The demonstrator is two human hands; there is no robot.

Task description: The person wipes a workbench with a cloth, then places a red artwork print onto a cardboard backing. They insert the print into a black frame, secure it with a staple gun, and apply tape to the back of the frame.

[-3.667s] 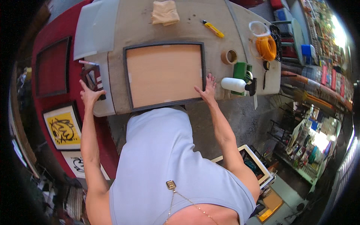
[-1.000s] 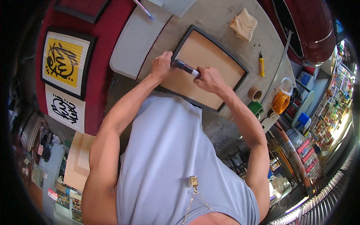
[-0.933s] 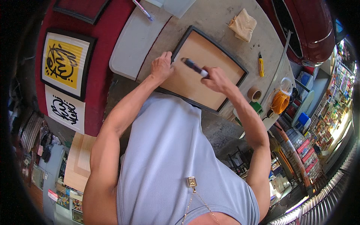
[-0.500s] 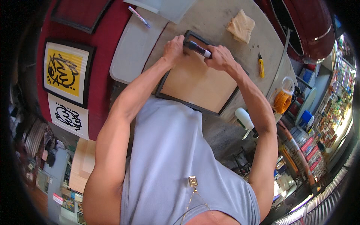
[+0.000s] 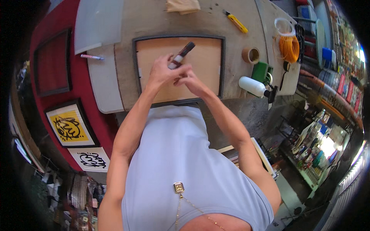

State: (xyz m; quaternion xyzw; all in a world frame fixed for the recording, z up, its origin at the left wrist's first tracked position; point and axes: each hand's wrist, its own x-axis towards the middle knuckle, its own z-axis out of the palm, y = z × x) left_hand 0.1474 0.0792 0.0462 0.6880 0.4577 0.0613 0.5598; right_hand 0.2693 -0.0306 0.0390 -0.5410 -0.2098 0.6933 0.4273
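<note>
A black picture frame (image 5: 224, 57) lies on the table in front of me, its brown backing board (image 5: 206, 57) facing up. Over the board, my left hand (image 5: 160, 71) is closed around a thick marker (image 5: 175, 62), whose black end (image 5: 189, 47) points up and to the right. My right hand (image 5: 191, 82) meets the left just below the marker. Its fingers are curled and partly hidden, so I cannot make out what is in them.
Right of the frame are a tape roll (image 5: 251, 56), a yellow utility knife (image 5: 237, 23), a white spray bottle (image 5: 251, 85), a green object (image 5: 262, 72) and coiled orange cord (image 5: 289, 49). Framed yellow artwork (image 5: 69, 125) lies on red cloth at left. A folded tan cloth (image 5: 183, 5) sits at the far edge.
The marker has passed from my right hand to my left. Both hands have come together over the board, off the frame's far side. My view has turned, and the frame now lies straighter before me.
</note>
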